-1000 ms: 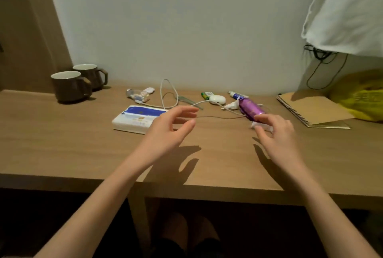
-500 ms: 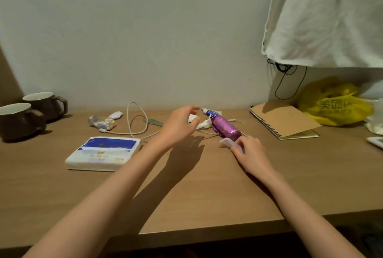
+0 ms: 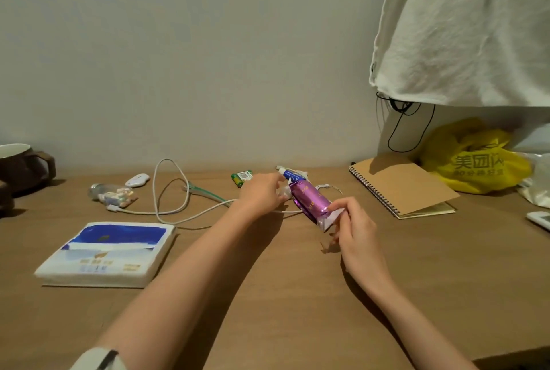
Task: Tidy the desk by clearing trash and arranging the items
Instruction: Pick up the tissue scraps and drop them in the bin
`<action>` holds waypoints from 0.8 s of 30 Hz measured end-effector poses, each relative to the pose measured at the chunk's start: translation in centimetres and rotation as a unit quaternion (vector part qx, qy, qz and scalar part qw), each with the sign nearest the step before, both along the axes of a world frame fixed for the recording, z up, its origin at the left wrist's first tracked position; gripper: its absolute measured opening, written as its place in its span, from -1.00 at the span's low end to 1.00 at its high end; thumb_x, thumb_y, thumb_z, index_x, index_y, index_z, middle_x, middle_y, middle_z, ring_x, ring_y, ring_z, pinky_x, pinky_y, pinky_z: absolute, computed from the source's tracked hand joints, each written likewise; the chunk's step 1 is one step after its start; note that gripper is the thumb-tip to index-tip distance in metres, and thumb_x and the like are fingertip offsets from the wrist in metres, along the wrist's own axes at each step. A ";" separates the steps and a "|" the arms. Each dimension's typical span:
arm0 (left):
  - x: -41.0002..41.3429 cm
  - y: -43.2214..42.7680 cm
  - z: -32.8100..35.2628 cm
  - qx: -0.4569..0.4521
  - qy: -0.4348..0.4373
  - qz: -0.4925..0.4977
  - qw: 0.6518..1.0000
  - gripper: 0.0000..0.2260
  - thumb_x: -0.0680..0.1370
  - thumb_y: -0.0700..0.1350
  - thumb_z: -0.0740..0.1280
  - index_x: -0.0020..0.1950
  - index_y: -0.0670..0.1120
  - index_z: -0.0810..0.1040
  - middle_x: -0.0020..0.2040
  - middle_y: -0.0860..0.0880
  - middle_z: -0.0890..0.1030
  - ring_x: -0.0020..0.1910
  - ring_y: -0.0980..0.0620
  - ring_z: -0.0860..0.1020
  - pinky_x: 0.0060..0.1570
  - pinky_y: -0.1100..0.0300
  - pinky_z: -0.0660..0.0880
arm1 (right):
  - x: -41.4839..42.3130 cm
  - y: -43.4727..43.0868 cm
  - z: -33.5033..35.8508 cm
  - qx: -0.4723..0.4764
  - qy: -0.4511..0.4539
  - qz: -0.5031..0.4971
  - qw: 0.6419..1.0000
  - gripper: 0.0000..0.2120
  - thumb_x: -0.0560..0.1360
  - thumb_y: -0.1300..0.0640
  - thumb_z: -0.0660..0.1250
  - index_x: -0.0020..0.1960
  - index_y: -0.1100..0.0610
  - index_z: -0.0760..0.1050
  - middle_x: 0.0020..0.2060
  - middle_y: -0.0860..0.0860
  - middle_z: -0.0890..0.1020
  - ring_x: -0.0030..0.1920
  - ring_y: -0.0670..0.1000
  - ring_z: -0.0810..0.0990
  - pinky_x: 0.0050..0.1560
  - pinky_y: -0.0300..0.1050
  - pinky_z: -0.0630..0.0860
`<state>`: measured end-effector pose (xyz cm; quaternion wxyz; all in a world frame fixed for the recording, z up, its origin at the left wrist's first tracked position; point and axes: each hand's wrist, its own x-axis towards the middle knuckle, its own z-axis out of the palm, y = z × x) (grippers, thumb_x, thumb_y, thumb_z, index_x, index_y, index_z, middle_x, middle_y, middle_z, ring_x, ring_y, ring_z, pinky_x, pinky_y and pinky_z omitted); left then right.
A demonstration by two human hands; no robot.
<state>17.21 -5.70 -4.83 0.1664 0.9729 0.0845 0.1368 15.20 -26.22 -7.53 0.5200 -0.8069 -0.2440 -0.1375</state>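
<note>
A shiny purple wrapper [image 3: 309,201] lies tilted at the middle of the wooden desk [image 3: 268,295]. My right hand [image 3: 355,226] pinches its near white end and lifts it a little. My left hand [image 3: 263,192] reaches past the wrapper's far end, fingers curled around a small crumpled white scrap [image 3: 282,191]. Behind it lie a blue-and-white tube [image 3: 293,174] and a green battery [image 3: 241,176]. A white cable [image 3: 172,191] loops across the desk and runs under my left hand.
A blue-and-white tissue pack [image 3: 107,253] lies front left. A small bottle [image 3: 111,193] and a white clip [image 3: 137,180] sit behind it, a brown mug [image 3: 22,167] far left. At right are a kraft spiral notebook [image 3: 401,188], a yellow bag [image 3: 476,158] and hanging white cloth [image 3: 464,27].
The view has shifted right and closer. My right hand has taken hold of the purple wrapper's end and raised it. My left hand has reached forward to the white scrap.
</note>
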 end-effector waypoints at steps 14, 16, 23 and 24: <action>-1.4 1.1 -0.4 -0.012 -0.064 0.024 0.998 -0.80 0.55 -0.06 0.26 -0.12 -0.13 0.61 -0.22 -0.08 0.60 -0.15 -0.11 0.57 -0.31 0.14 0.36 | 0.2 0.0 -0.4 0.006 0.002 -0.019 1.000 -0.74 0.48 0.19 0.07 -0.29 0.08 0.47 -0.28 -0.01 0.51 -0.25 0.07 0.55 -0.27 0.03 0.49; -2.8 1.7 0.5 -0.033 -0.097 0.021 0.994 -0.79 0.56 -0.05 0.26 -0.05 -0.14 0.63 -0.14 -0.11 0.62 -0.13 -0.10 0.56 -0.23 0.09 0.46 | 0.0 -0.1 -0.2 0.020 0.022 -0.010 1.000 -0.75 0.48 0.16 0.07 -0.31 0.12 0.43 -0.38 0.01 0.47 -0.34 0.12 0.53 -0.37 -0.04 0.45; -9.4 4.7 2.5 -0.082 -0.223 0.031 0.971 -0.78 0.54 -0.02 0.31 -0.02 -0.16 0.62 -0.09 -0.07 0.62 -0.12 0.01 0.54 -0.16 0.13 0.40 | 0.0 0.5 1.3 0.050 0.045 0.012 0.998 -0.58 0.54 0.06 0.31 -0.37 0.24 0.27 -0.47 0.04 0.35 -0.36 -0.01 0.31 -0.35 -0.10 0.23; -10.1 5.1 2.5 -0.091 -0.237 0.040 0.967 -0.78 0.54 -0.02 0.32 -0.02 -0.16 0.62 -0.08 -0.07 0.63 -0.12 0.01 0.55 -0.14 0.10 0.45 | 0.2 0.8 1.9 0.039 0.038 0.018 0.998 -0.60 0.52 0.11 0.32 -0.38 0.21 0.24 -0.46 0.05 0.33 -0.35 -0.01 0.29 -0.33 -0.09 0.23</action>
